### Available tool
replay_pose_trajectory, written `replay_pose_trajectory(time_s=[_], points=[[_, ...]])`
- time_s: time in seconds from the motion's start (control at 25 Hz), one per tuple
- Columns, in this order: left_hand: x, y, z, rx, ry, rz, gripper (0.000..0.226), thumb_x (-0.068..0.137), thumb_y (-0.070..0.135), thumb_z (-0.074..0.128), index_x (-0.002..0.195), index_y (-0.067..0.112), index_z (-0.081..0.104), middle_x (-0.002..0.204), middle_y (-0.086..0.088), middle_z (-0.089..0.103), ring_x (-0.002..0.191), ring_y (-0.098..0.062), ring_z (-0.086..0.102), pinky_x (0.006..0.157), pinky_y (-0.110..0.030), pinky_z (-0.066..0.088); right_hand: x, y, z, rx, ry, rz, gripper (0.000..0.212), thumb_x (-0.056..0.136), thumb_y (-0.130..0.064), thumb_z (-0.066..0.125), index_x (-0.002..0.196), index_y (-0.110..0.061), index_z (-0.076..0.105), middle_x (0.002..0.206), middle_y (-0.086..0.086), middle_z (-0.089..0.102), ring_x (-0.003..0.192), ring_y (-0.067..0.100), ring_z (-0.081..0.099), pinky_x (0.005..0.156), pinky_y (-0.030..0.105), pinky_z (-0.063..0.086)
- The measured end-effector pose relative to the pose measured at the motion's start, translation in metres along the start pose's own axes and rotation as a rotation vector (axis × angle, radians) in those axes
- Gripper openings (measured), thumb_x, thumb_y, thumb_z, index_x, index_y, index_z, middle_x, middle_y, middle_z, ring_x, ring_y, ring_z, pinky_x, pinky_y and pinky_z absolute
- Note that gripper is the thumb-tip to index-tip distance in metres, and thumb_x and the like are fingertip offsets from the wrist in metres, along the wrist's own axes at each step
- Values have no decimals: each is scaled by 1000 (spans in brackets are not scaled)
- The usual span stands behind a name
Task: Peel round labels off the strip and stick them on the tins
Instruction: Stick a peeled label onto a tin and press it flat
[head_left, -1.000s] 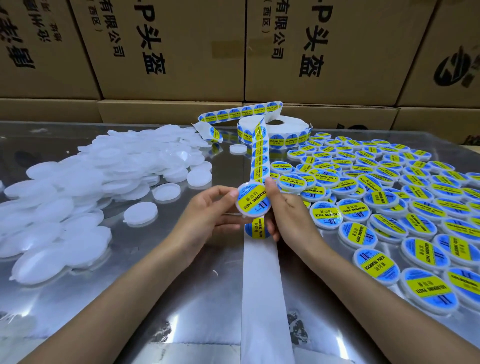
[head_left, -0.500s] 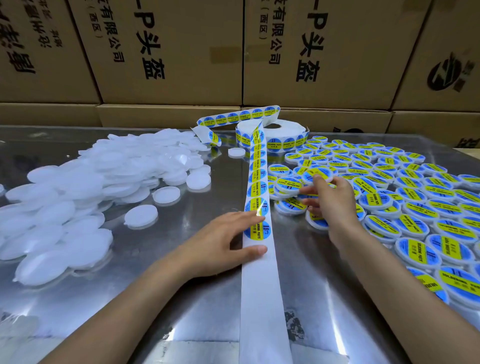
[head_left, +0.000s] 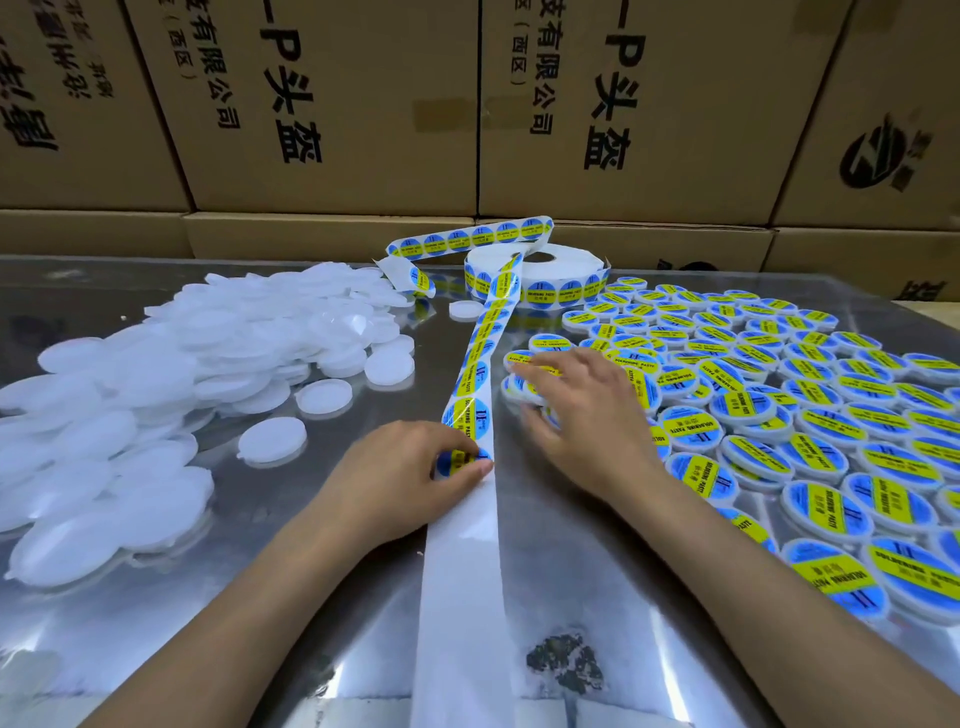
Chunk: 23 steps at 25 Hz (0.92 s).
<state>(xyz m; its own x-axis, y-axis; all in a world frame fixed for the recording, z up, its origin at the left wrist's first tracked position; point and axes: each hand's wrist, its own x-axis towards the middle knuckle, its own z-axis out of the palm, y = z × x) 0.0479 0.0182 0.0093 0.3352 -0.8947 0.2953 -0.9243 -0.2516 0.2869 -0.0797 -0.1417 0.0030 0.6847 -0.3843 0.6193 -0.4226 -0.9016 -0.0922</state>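
A label strip (head_left: 485, 353) runs from the roll (head_left: 540, 275) toward me, and its near part is bare white backing (head_left: 462, 597). My left hand (head_left: 400, 483) pinches the lowest blue-and-yellow round label (head_left: 457, 461) at the end of the printed run. My right hand (head_left: 587, 415) lies with fingers spread on the near-left edge of the labelled tins (head_left: 810, 431), which cover the right side of the table. Plain white tins (head_left: 156, 374) are heaped on the left, with loose ones (head_left: 272, 440) closest to the strip.
The shiny metal table (head_left: 311, 597) reflects light. Large cardboard boxes (head_left: 332, 104) form a wall along its far edge. A loose length of strip (head_left: 467, 241) loops up behind the roll. A dark scuffed patch (head_left: 563, 662) marks the table near me.
A second ago both hands held one labelled tin over the strip. My right hand then carried it to the labelled group and now rests there. My left hand dropped to the strip and took the lowest label.
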Motion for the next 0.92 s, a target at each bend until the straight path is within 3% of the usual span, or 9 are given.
replay_pose_trajectory(time_s=[0.08,0.16,0.48,0.64,0.76,0.84,0.92], points=[[0,0,-1,2,-5,-25,26,87,56,49,101,42,66,65,20,50,62,2,47,54,-22,32,5,-4,14,-74,-261,-26,41,95,-44,43,136,-40,45,153,-10,31,143,20,18,115,45,8],[1,-1,-1,-5,-21,-38,25,88,54,49,102,41,65,68,21,50,64,0,47,57,-24,35,9,9,25,-42,-333,41,39,96,-48,37,134,-44,45,155,-13,25,146,17,7,116,44,-5],[3,-2,0,18,-37,-26,26,90,51,48,105,40,65,69,20,48,67,-7,43,58,-25,33,23,71,34,-139,-347,229,42,97,-41,35,138,-35,43,156,-11,25,147,18,5,116,44,-5],[4,-1,1,33,-29,-21,26,90,51,48,106,39,64,76,18,49,69,-7,43,58,-23,32,25,69,32,-243,-285,130,43,100,-36,31,141,-31,39,159,-7,17,148,18,-1,115,45,-6],[4,-1,4,5,-26,16,28,90,51,48,109,36,63,84,18,55,79,-5,48,63,-23,37,19,47,26,-287,-160,3,39,99,-28,38,137,-23,47,154,-2,31,146,21,14,115,47,4],[5,-1,7,-33,-40,78,32,90,50,49,113,33,63,103,17,61,97,-8,53,79,-25,43,12,26,19,-160,-58,-79,31,92,-18,53,122,-14,61,137,5,54,133,30,41,109,49,27],[6,0,10,-51,-44,145,34,91,48,51,117,30,63,115,13,61,107,-10,53,93,-26,40,4,7,16,16,-17,-124,26,88,-15,59,113,-11,67,120,6,64,116,30,55,97,43,42]])
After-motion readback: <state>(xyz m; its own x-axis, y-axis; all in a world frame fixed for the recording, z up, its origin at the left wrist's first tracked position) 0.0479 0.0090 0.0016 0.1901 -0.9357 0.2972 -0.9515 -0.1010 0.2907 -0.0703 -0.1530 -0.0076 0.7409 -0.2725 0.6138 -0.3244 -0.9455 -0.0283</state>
